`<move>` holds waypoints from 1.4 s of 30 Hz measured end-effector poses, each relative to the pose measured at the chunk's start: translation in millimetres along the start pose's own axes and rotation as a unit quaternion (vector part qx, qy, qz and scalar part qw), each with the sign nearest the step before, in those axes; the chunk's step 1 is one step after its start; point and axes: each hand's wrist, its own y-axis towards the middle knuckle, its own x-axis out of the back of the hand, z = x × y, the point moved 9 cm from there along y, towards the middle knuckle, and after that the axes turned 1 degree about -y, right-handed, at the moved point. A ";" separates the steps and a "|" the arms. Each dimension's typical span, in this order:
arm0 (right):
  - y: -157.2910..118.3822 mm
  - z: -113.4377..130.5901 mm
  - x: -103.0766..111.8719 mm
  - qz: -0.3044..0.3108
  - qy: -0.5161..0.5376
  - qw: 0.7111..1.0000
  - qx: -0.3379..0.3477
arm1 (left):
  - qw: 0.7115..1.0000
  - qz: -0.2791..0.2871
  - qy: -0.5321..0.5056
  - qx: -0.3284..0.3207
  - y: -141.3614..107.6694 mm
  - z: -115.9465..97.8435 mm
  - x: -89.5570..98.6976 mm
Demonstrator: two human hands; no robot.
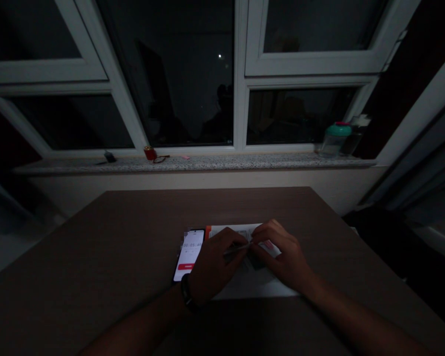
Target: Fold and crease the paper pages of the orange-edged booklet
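Note:
My left hand (217, 264), with a dark band on its wrist, is closed on a thin pale item (233, 250) that is too dim to name. My right hand (282, 254) meets it from the other side, its thumb and fingers pinched at the item's far end. Beneath both hands lies a white printed sheet (244, 289) with an orange strip at its upper left corner. Just left of my left hand rests a phone (189, 252), its lit screen showing a timer and a red button.
The brown table (114, 237) reaches to the wall below a window. On the speckled sill (215, 162) stand a small red object (150, 153), a small dark object (109, 156) and a clear container with a teal lid (335, 138). A dark shape lies right of the table.

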 end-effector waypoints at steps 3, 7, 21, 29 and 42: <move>-0.4 -3.7 0.7 -0.006 -0.005 1.000 -0.013 | 1.000 -0.006 0.014 0.012 -0.3 5.3 0.0; -1.5 -12.6 -0.4 -0.001 -0.016 0.998 -0.055 | 1.000 0.003 0.017 0.020 -1.2 8.4 -3.3; -7.1 -66.2 -6.9 -0.010 0.044 0.978 -0.205 | 0.997 0.002 -0.020 0.070 1.8 30.9 -9.6; -16.7 -112.2 -23.3 0.016 0.049 0.963 -0.266 | 0.993 0.020 -0.004 0.118 0.2 67.9 -26.3; -28.2 -131.2 -52.5 0.093 -0.093 0.958 -0.255 | 0.983 0.067 0.011 0.173 -6.7 106.2 -55.5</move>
